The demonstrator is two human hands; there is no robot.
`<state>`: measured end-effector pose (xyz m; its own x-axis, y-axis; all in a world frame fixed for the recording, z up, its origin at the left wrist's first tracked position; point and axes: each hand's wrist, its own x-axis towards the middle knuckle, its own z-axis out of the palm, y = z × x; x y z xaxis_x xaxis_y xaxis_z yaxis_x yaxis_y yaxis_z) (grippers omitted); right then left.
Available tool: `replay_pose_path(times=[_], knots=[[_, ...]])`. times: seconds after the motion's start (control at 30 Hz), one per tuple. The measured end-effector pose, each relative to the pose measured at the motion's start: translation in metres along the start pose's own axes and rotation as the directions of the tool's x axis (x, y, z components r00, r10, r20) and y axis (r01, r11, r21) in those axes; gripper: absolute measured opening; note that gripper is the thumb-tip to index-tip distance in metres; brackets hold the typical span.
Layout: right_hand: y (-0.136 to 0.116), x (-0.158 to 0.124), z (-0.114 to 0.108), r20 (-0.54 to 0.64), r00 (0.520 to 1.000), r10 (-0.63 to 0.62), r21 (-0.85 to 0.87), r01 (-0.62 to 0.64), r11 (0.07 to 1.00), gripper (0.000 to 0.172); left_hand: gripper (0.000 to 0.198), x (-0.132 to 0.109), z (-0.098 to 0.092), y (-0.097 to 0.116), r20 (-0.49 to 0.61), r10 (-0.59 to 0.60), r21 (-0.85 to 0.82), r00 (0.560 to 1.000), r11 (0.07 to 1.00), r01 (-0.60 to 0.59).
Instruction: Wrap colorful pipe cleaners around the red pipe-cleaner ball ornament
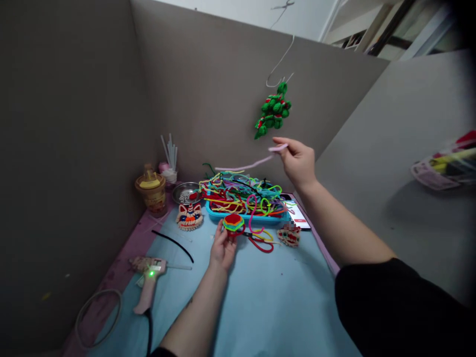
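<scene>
Fingers of your right hand (pixel 297 161) pinch one end of a pale pink pipe cleaner (pixel 253 163), thumb and forefinger closed on it; the rest droops away from your fingertips. Blue tray (pixel 211 214) sits below those fingers, heaped with a tangle of coloured pipe cleaners (pixel 241 196). Your left hand (pixel 223 247) is low over the light blue mat (pixel 267 297), fingers curled round the lower edge of a round rainbow-ringed piece (pixel 233 222) with a red centre (it stands just past your fingertips, at the tray's near wall; touching or not, cannot tell). Green pipe-cleaner figure (pixel 274 111) hangs from a hook just above your right fingertips. Pink glue gun (pixel 148 282) lies well apart from your left fingers, on the outer side.
</scene>
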<state>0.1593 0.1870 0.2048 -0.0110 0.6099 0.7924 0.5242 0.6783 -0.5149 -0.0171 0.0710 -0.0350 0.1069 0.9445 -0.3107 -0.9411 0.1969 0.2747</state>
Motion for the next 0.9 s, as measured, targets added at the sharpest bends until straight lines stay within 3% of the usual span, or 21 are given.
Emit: replay_pose_path(times=[0.07, 0.13, 0.2, 0.27, 0.3, 0.33, 0.43, 0.5, 0.6, 0.7, 0.8, 0.9], knots=[[-0.013, -0.026, -0.020, -0.013, 0.999, 0.046, 0.024, -0.045, 0.999, 0.038, 0.042, 0.000, 0.000, 0.001, 0.005, 0.027, 0.008, 1.000, 1.000, -0.027], [-0.016, -0.058, -0.037, 0.058, 0.986, 0.158, 0.149, -0.165, 0.975, 0.040, 0.042, 0.000, 0.001, 0.003, 0.023, 0.050, -0.006, 0.998, 0.999, -0.050], [-0.011, -0.093, -0.051, 0.170, 0.944, 0.284, 0.212, -0.316, 0.925, 0.041, 0.041, 0.000, 0.001, 0.004, 0.008, 0.081, -0.007, 0.997, 0.997, -0.081], [-0.004, -0.125, -0.064, 0.294, 0.874, 0.387, 0.090, -0.428, 0.899, 0.047, 0.040, -0.002, 0.001, 0.005, 0.027, 0.115, 0.021, 0.993, 0.993, -0.116], [-0.002, -0.139, -0.070, 0.340, 0.840, 0.423, -0.042, -0.436, 0.899, 0.048, 0.040, -0.004, 0.002, 0.005, 0.045, 0.138, 0.044, 0.989, 0.989, -0.140], [-0.001, -0.152, -0.074, 0.328, 0.838, 0.437, -0.193, -0.393, 0.899, 0.046, 0.041, -0.006, 0.002, 0.005, 0.062, 0.158, 0.069, 0.985, 0.984, -0.162], [-0.007, -0.185, -0.076, 0.150, 0.944, 0.293, -0.557, -0.164, 0.814, 0.034, 0.046, -0.015, 0.006, 0.003, 0.097, 0.223, 0.147, 0.970, 0.961, -0.236], [-0.016, -0.207, -0.062, 0.084, 0.988, 0.131, -0.608, -0.054, 0.792, 0.031, 0.046, -0.023, 0.009, 0.000, 0.112, 0.267, 0.205, 0.957, 0.936, -0.285], [-0.026, -0.245, -0.025, 0.172, 0.983, 0.065, -0.489, 0.028, 0.872, 0.026, 0.044, -0.034, 0.014, -0.005, 0.151, 0.273, 0.292, 0.950, 0.906, -0.307], [-0.030, -0.276, 0.009, 0.270, 0.937, 0.221, -0.229, -0.160, 0.960, 0.021, 0.045, -0.041, 0.017, -0.009, 0.183, 0.302, 0.357, 0.936, 0.866, -0.350], [-0.026, -0.292, 0.024, 0.119, 0.920, 0.374, 0.085, -0.384, 0.919, 0.017, 0.047, -0.046, 0.019, -0.013, 0.205, 0.322, 0.405, 0.924, 0.832, -0.380], [-0.017, -0.295, 0.024, -0.050, 0.915, 0.401, 0.278, -0.373, 0.885, 0.013, 0.049, -0.050, 0.021, -0.020, 0.211, 0.305, 0.460, 0.929, 0.807, -0.370]])
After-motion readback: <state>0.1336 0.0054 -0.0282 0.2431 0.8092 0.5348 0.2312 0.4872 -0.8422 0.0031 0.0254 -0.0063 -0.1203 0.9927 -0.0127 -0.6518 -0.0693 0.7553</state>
